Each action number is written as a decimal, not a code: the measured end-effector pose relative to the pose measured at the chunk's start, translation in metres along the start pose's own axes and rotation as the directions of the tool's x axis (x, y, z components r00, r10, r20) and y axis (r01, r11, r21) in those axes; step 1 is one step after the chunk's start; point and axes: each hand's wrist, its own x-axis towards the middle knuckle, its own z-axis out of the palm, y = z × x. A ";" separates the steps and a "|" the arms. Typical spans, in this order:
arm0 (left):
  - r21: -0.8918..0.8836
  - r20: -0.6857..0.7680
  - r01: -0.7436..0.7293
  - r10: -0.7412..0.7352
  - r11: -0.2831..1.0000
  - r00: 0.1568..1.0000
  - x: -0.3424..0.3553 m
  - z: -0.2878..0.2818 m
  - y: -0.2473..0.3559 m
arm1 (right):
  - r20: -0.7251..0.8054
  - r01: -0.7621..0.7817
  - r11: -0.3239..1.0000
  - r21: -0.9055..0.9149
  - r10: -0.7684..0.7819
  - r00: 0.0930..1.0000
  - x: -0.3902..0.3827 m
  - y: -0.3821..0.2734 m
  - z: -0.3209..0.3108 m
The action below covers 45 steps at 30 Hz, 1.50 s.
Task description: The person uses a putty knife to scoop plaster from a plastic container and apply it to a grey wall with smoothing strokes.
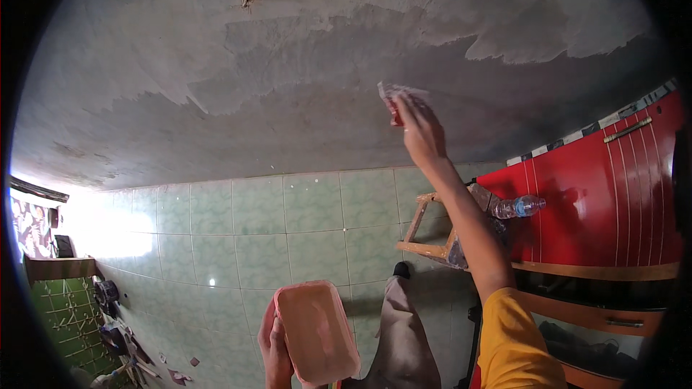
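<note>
My right hand (pixel 424 126) reaches out to the grey wall (pixel 303 65), its fingers closed on a small red and white piece (pixel 394 104). That piece looks like a folded cloth or sheet, though its kind is not clear, and it appears to touch the wall. Pale and darker grey patches with ragged borders cover the wall around it. Low in front of me, my left hand (pixel 274 346) grips the left side of a pink rectangular plastic tub (pixel 280 302). Pale brownish content, seemingly liquid, shows inside the tub. Part of the left hand is hidden behind it.
Green floor tiles (pixel 259 205) meet the wall's base. A wooden stool (pixel 422 248) stands at right, with a clear plastic bottle (pixel 519 207) by a red cabinet (pixel 577 202). Drawers (pixel 598 317) are below it. Assorted items (pixel 130 346) lie at lower left.
</note>
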 end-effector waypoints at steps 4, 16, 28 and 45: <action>-0.038 0.011 -0.034 0.035 0.999 0.999 -0.009 -0.002 -0.002 | -0.242 -0.013 0.999 -0.034 0.005 0.970 0.039 0.005 -0.056; 0.024 -0.012 0.029 -0.028 0.999 1.000 -0.013 0.025 -0.025 | -0.013 0.026 1.000 -0.010 -0.026 1.000 -0.013 0.035 -0.004; -0.012 0.036 0.026 -0.026 1.000 0.999 -0.017 0.047 -0.022 | 0.077 0.139 0.986 -0.096 -0.132 0.988 -0.018 0.029 0.013; 0.012 0.049 0.017 -0.017 1.000 0.999 -0.013 0.064 -0.019 | -0.027 0.026 0.994 -0.103 -0.029 0.999 -0.047 0.091 0.014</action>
